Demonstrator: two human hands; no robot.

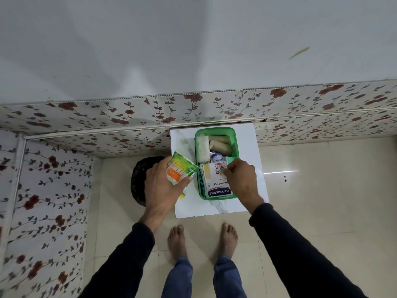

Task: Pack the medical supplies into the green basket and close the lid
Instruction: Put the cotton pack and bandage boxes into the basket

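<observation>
I see L hand point(163, 186) fingers gripping swab pack point(179, 172) beside green basket point(234, 136), R hand point(241, 179) fingers pinching plaster box point(217, 181) inside it.

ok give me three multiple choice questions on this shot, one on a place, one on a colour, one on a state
1. Where is the Hansaplast box?
A. on the floor
B. in the basket
C. in the left hand

2. What colour is the basket?
A. green
B. red
C. blue

3. What is the left hand doing?
A. hanging empty
B. resting on the basket rim
C. holding a packet

Answers:
1 B, the box lies at the near end inside the basket, under the right hand.
2 A, its rim and walls are green.
3 C, its fingers are wrapped around the green and orange packet, left of the basket.
</observation>
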